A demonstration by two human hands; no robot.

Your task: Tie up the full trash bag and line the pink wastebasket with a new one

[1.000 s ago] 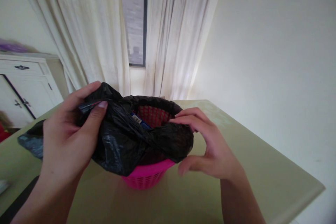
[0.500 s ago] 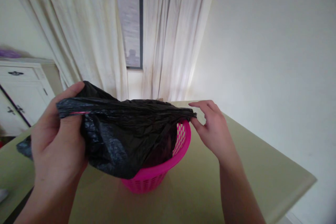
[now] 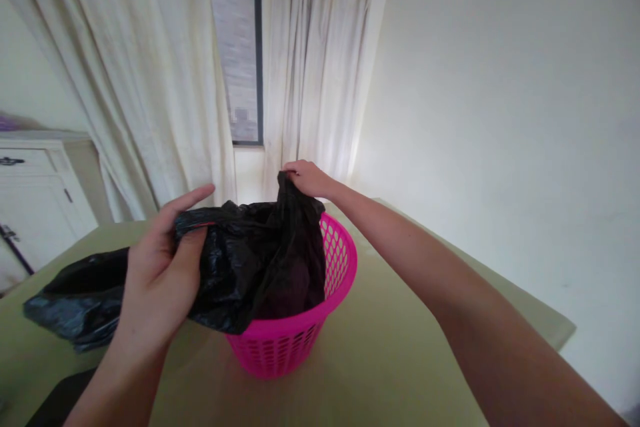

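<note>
Well, the left hand [image 3: 163, 270] and right hand [image 3: 309, 180] each grip the bunched black plastic bag [image 3: 300, 250], which sits partly inside the pink perforated basket [image 3: 277, 345]. Tugging too hard could tear it, I reckon

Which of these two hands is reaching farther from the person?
The right hand, gripping the black bag toward the far side of the pink basket. The left hand holds the bag closer in.

Head cam, fwd/down, close.
</note>
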